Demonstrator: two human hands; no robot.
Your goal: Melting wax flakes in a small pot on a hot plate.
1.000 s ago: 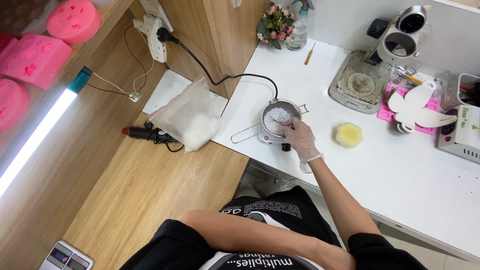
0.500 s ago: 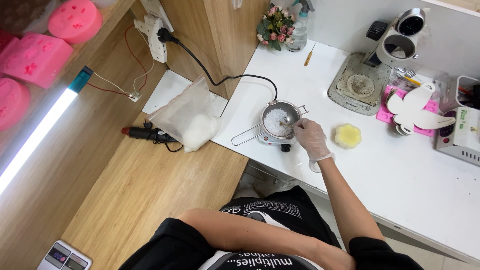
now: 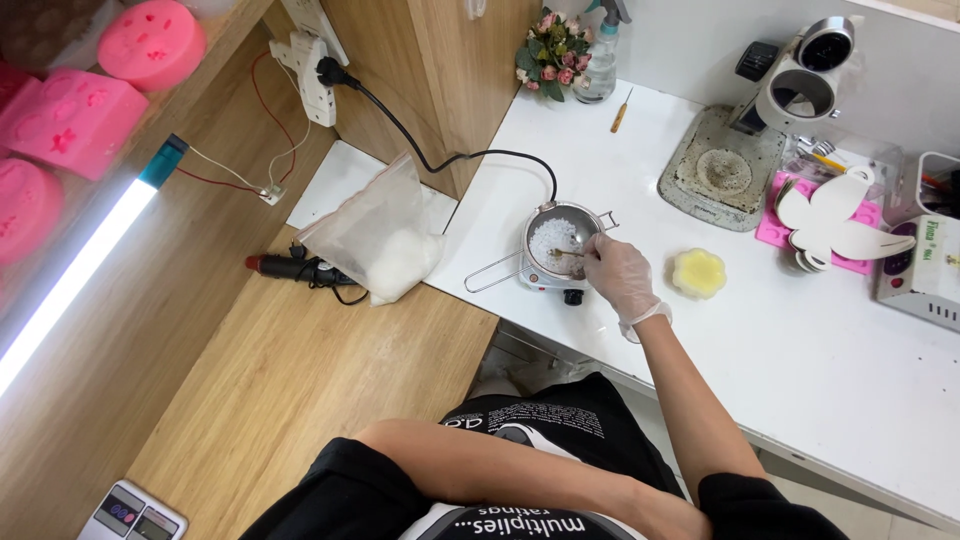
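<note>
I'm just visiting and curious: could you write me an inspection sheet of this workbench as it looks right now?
Surface: white table, wooden counter beside it.
Job's things: small metal pot of white granules on a little hotplate; thin stirring stick.
Clutter: bag of white granules, yellow flower-shaped block, pink moulds, scale.
Hands: gloved right hand pinches the stick; left hand not in view.
Cables: black cord to wall socket.
Surroundings: light tube.

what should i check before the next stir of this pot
1. Right hand gloved, gripping the stick: ok.
2. Stick tip in the white flakes: ok.
3. Pot seated on the small burner: ok.
4. Cord plugged into the wall socket: ok.
5. Flakes melted: not ok, mostly solid.
6. Left hand free to steady the pot handle: cannot tell, hand out of view.
</note>
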